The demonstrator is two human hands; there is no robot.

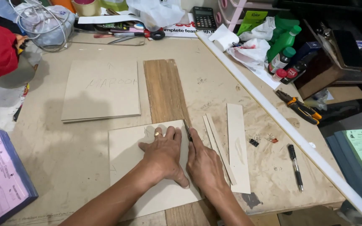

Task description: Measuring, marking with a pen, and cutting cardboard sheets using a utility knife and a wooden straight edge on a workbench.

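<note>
A tan board sheet [126,163] is being pressed flat on the tabletop [63,138] under the left hand [164,152], its grip spread. Just right of it, a knife [187,129] is being pinched in the right hand [204,161], blade at the sheet's edge; cut strips [237,146] are lying farther right.

Strips [231,146] R of board [126,159]

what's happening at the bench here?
A person is cutting a board sheet on the worktable. The left hand lies flat on the sheet, pinning it down. The right hand holds a cutter with its blade at the sheet's right edge, over a wooden plank. Several cut strips lie just to the right, and a second board sits beyond.
</note>
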